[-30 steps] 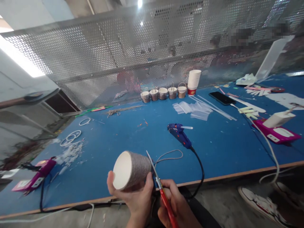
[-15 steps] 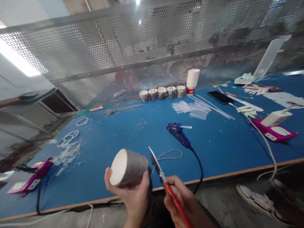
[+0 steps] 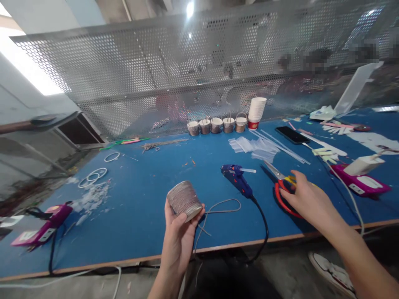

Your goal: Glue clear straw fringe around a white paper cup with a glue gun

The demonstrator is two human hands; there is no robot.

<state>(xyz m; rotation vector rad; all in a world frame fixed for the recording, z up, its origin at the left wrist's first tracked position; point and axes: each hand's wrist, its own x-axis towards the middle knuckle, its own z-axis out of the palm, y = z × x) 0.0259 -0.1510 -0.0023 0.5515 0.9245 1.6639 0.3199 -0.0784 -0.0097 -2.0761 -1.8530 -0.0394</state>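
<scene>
Wrapped cup [image 3: 183, 200] sits grasped in left hand [image 3: 178, 232], left of glue gun [image 3: 237, 180]; right hand [image 3: 308, 202] grips scissors [image 3: 279, 176], right of gun. Table edge [image 3: 224, 248] runs nearside, blue tabletop [image 3: 146, 195] stretches left of gun.

The left hand [image 3: 182, 226] is bare, with slender fingers [image 3: 168, 211], and narrows at the wrist [image 3: 174, 249] before a bare, smooth left forearm [image 3: 165, 278]. The right hand [image 3: 307, 199] is likewise bare, its right forearm [image 3: 352, 247] uncovered and broadening toward the near right. Near centre, apparently dark clothing [image 3: 230, 272] shows, its cut too dim to tell.
</scene>
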